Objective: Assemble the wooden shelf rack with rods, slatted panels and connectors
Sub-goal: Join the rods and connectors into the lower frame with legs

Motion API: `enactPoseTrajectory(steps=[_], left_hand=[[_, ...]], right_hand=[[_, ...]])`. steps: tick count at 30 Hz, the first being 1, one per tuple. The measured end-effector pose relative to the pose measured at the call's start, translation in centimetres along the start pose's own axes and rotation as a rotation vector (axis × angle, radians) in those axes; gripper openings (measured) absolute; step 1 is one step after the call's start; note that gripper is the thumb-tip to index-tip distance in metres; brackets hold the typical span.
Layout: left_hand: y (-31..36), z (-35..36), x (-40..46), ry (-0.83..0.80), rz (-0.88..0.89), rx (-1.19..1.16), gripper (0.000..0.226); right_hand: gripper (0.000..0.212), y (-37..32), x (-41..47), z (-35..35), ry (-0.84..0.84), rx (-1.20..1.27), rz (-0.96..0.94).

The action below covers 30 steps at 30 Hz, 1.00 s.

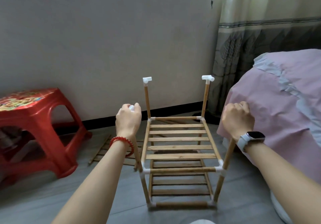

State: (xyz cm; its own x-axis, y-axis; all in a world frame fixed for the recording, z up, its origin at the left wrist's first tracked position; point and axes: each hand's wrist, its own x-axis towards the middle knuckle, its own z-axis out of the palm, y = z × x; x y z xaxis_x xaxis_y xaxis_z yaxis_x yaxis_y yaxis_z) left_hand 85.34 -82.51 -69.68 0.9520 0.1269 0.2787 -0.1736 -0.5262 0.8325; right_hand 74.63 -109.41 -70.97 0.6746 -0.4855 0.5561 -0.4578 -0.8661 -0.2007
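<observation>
Rack [180,154] stands on the floor [52,197], centre of view, partly built. Two slatted tiers are in: upper panel [179,139] at mid height, lower panel [180,182] under it near the floor. White connectors sit at the tier corners.

Four uprights rise above the upper panel. Far left rod [147,102] carries a white connector [147,80] on top; far right rod [205,98] likewise has a connector [208,78]. Both near uprights are tilted outward from the rack.

Left hand [128,118]: grip closed around the top of the near left rod [137,154], fingers curled over a white cap piece [131,107] that shows between thumb and fingers. Cannot tell whether that piece is seated on the rod. Red bead bracelet [123,144] on that wrist.

Right hand [237,118]: grip closed in a fist at the top of the near right rod [229,154]. The rod end is hidden under the hand; cannot tell if a connector is inside the fist. Smartwatch [251,137] on that wrist.

Relative to the rack: a loose slatted panel [102,150] lies flat on the floor just left, partly behind the left forearm. Red plastic stool [38,130] further left. Bed with a pink cover [278,111] just right, beside the right hand. Wall [104,50] behind, curtain [260,24] behind and to the right.
</observation>
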Motion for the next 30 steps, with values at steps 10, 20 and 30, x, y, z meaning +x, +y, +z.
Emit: enactPoseTrajectory(steps=[10,20,30], left_hand=[[-2.2,0.1,1.1,-0.165,0.131,-0.383,0.029],[-0.2,2.6,0.1,0.120,-0.108,-0.079,0.034],[-1.8,-0.9,0.8,-0.334,0.130,-0.218,0.026]], right_hand=[[0.013,-0.5,0.0,1.4,0.178,0.052,-0.076],[0.011,-0.6,-0.3,1.6,0.146,0.058,-0.060],[0.048,-2.1,-1.1,0.3,-0.110,-0.139,-0.109]])
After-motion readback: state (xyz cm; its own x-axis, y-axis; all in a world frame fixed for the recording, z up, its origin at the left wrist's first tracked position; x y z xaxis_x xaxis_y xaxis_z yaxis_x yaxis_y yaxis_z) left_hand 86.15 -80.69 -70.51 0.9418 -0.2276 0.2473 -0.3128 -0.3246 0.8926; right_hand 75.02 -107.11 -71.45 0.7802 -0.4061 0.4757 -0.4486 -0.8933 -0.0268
